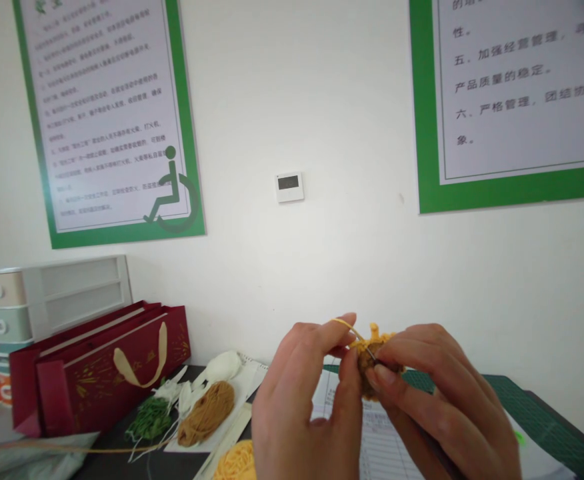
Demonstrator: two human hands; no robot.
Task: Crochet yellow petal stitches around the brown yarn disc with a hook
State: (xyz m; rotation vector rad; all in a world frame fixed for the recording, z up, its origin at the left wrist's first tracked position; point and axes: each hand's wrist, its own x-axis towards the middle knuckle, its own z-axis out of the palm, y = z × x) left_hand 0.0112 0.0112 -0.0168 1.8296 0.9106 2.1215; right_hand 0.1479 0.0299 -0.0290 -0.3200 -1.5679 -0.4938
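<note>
A small brown crochet piece with a yellow edge is raised in front of me between my hands. My left hand pinches its left side, and a yellow strand passes over the forefinger. In my right hand, thumb and fingers close on a thin metal crochet hook whose shaft reaches to the yellow edge. Fingers hide the hook's tip and part of the piece. Below and left of my left hand lies a yellow yarn ball, partly cut off by the frame.
Brown yarn, green yarn and white yarn lie on the left of the dark table. Behind them are a dark red gift bag and a drawer unit. Printed sheets and a green cutting mat lie beneath my hands.
</note>
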